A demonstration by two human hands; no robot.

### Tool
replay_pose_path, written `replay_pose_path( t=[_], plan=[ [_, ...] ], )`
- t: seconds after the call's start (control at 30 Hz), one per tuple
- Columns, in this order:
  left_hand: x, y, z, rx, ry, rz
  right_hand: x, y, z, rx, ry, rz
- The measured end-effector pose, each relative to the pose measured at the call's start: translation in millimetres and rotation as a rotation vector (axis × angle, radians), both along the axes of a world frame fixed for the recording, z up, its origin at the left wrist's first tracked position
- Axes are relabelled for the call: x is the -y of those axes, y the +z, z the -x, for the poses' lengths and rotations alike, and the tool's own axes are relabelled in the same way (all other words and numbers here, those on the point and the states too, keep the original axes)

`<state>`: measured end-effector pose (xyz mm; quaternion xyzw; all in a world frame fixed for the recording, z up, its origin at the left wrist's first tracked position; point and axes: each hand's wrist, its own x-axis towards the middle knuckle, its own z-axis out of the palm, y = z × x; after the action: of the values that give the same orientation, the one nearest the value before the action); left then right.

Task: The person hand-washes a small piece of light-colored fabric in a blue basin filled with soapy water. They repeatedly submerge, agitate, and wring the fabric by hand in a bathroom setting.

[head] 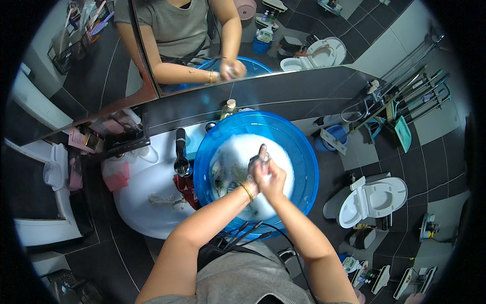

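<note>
Over a large blue plastic basin [312,173] my two hands are pressed together. My left hand [255,171], with gold bangles at its wrist, is partly covered by my right hand [274,174]. Something dark and wet [252,162] shows at the left hand's fingers; motion blur and foam hide whether it is cloth. White suds [279,152] fill much of the basin below. Wet fabric [220,186] with a mixed pattern lies in the water at the left.
The basin overlaps a white washbasin [140,212] with a black tap [181,152]. Red cloth [186,190] and pale cloth [167,199] lie there. A corked bottle [229,108] stands behind. At right are a toilet [364,203] and a blue bucket [336,133]. Black cables [288,237] hang before me.
</note>
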<state>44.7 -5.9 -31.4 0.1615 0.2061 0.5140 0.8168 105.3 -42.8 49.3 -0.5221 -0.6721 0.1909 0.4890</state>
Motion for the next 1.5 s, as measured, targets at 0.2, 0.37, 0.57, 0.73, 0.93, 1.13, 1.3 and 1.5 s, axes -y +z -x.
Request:
replay_pose_path(
  t=[0.2,0.37,0.57,0.73,0.93,1.13,1.3,1.5],
  plan=[
    [-3.0,4.9,-10.0,0.004,0.045,0.232,-12.1,-20.6,-10.0,0.135,0.008,0.025],
    [10.4,42.3,-19.1,-0.176,0.073,0.458,-43.2,-13.3,-24.8,-0.025,-0.13,0.224],
    [-0.4,4.2,-3.3,0.093,0.004,0.223,-23.5,-12.6,-2.0,0.011,0.027,-0.026],
    [11.9,35.3,-16.6,0.003,0.099,0.418,-43.5,-7.4,-21.0,-0.011,-0.107,0.115],
    [25.2,46.1,-10.2,-0.291,0.019,0.349,-35.7,6.5,-18.1,-0.02,-0.128,0.184],
    [-13.4,24.7,11.1,-0.58,0.126,-0.156,-35.5,17.8,-56.0,0.0,0.179,0.63],
    [-18.3,40.4,24.6,-0.418,-0.205,-0.355,-21.4,47.7,-75.1,-0.159,0.349,0.845],
    [-2.2,29.9,23.5,-0.63,-0.045,-0.769,-21.0,52.1,-91.9,-0.74,0.364,0.743]
  ],
)
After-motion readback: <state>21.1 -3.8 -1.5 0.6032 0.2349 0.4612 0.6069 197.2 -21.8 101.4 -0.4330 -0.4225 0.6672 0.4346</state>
